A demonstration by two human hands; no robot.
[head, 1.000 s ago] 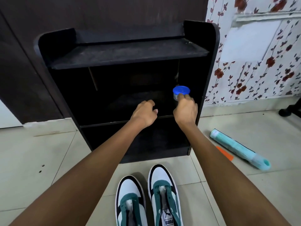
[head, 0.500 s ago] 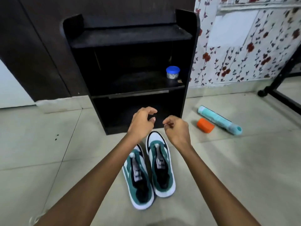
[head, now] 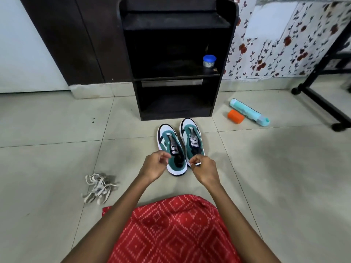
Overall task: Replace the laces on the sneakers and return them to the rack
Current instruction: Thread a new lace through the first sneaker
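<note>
I read the black rack (head: 176,21) far centre, the sneakers (head: 165,137) on the floor just before it, loose white laces (head: 98,186) near left, the left hand (head: 153,168) curled over a heel, hold undeterminable, and the right hand (head: 205,171) pinching a small white piece (head: 198,164).

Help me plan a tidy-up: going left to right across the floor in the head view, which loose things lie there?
Heap of white laces → pair of green-and-white sneakers → teal tube → black wheeled frame.
</note>
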